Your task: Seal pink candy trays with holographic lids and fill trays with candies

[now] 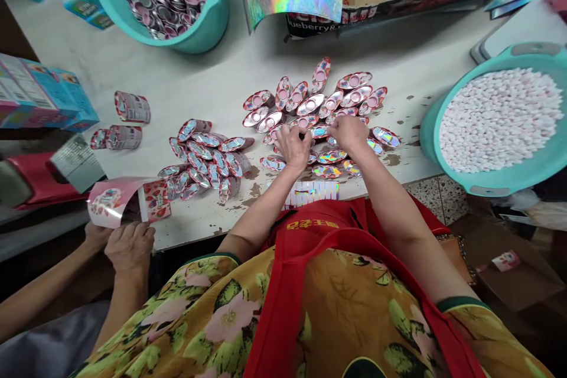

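Pack (319, 131), shiny top up, long axis left-right, curled hands (294, 146) (351, 133) at its ends, grip unclear

Head camera, looking forward and down

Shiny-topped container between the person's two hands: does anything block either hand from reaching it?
Nothing visible does: the left hand and right hand are at either side of the container; other containers crowd around without covering its top.
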Demonstrator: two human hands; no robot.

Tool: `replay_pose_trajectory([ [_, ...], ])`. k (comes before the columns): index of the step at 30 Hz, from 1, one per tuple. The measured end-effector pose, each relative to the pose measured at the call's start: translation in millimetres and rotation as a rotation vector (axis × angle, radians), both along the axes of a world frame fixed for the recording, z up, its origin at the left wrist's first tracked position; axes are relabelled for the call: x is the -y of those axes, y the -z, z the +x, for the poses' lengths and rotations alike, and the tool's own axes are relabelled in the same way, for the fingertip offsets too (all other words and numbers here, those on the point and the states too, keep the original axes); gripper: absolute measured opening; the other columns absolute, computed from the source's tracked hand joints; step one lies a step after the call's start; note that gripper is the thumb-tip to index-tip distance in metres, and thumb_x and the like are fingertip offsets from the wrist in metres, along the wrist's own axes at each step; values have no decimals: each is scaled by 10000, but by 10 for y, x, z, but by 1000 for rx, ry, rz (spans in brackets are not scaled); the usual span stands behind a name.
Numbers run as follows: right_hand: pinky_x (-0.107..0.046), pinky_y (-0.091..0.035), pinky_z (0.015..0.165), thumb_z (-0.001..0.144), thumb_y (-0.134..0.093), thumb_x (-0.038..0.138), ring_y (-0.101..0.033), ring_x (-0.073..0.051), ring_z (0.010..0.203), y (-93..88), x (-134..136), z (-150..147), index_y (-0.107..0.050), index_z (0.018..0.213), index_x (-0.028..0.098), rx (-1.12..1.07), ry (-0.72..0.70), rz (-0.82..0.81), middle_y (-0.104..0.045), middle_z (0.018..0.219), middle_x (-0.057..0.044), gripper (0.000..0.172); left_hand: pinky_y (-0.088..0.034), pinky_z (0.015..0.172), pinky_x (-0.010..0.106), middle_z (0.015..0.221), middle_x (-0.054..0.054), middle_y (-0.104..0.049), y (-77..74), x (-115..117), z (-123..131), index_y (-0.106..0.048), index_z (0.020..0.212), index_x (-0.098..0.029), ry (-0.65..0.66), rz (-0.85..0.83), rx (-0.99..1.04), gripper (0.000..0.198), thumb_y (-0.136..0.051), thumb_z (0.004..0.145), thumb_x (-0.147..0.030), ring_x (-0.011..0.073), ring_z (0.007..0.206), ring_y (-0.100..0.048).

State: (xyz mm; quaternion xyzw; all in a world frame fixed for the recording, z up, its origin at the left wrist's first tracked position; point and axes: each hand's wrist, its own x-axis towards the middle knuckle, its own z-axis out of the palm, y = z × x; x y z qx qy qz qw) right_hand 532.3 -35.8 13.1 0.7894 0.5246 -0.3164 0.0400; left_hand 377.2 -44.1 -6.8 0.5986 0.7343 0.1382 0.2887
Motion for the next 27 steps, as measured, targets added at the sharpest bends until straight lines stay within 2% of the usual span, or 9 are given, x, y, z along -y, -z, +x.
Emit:
replay_pose_trajectory([
  [3, -435, -534, 934, 900, -645, 325, -707, -309, 1057, -16, -9, 43, -766, 1032, 163, 28, 31, -6, -760, 1035, -146, 242, -330, 1050, 464, 1093, 101, -561, 21, -5, -48, -596, 871, -217, -18, 16, 13, 101, -686, 898, -254, 337, 1211, -438],
  [6, -422, -533, 923, 879, -651, 284, -702, -303, 1048, -11, -67, 93, -764, 1016, 159, 45, 32, 15, -754, 1026, -142, 217, -346, 1034, 439, 1098, 86, -585, 71, -98, -88, -588, 956, -229, -52, 22, 34, 198, -753, 853, -266, 324, 1211, -450],
  [10, -409, -514, 910, 909, -631, 300, -688, -299, 1034, -36, 2, 83, -732, 1002, 151, 40, 48, 114, -745, 1018, -145, 203, -359, 1015, 412, 1018, 76, -627, 59, -230, -177, -612, 853, -215, 43, 27, 43, 163, -766, 843, -266, 302, 1140, -500],
  [12, -388, -501, 904, 956, -587, 345, -679, -282, 1023, -74, 286, 37, -704, 1024, 162, -8, 67, 224, -742, 1032, -136, 228, -385, 967, 367, 945, 61, -646, -26, -160, -372, -624, 833, -207, 136, 24, 106, 138, -723, 883, -289, 264, 1048, -549],
  [15, -344, -493, 869, 997, -528, 465, -673, -241, 938, -80, 1067, -62, -671, 1003, 189, -140, 143, 313, -739, 970, -100, 311, -412, 841, 318, 845, 48, -664, -182, 228, -939, -614, 778, -210, 209, -26, 118, 261, -634, 945, -409, 226, 881, -598],
  [19, -345, -504, 796, 904, -622, 544, -671, -235, 833, 158, 2087, -219, -632, 900, 213, -298, 389, 11, -735, 900, -85, 331, -417, 723, 314, 609, 45, -586, -158, 950, -1743, -555, 669, -235, 16, -221, -68, 408, -666, 879, -567, 268, 805, -637],
  [21, -337, -516, 787, 815, -703, 538, -676, -226, 840, 330, 2319, -291, -612, 892, 209, -426, 540, -41, -729, 902, -82, 351, -440, 674, 305, 571, 34, -577, -36, 1183, -1920, -555, 658, -231, -111, -402, 119, 466, -700, 819, -643, 257, 756, -646],
  [24, -308, -520, 748, 679, -774, 618, -647, -183, 758, 493, 2387, -346, -580, 842, 214, -679, 733, 55, -679, 786, -21, 477, -488, 629, 294, 654, 44, -651, 105, 1313, -1904, -608, 710, -200, -285, -548, 604, 574, -722, 732, -762, 196, 679, -632],
  [27, -291, -500, 708, 571, -831, 637, -590, -148, 673, 490, 2425, -336, -556, 769, 225, -873, 766, 137, -628, 700, 31, 533, -484, 593, 263, 672, 26, -659, 48, 1335, -1821, -656, 720, -177, -233, -524, 827, 596, -858, 575, -719, 142, 621, -590],
])
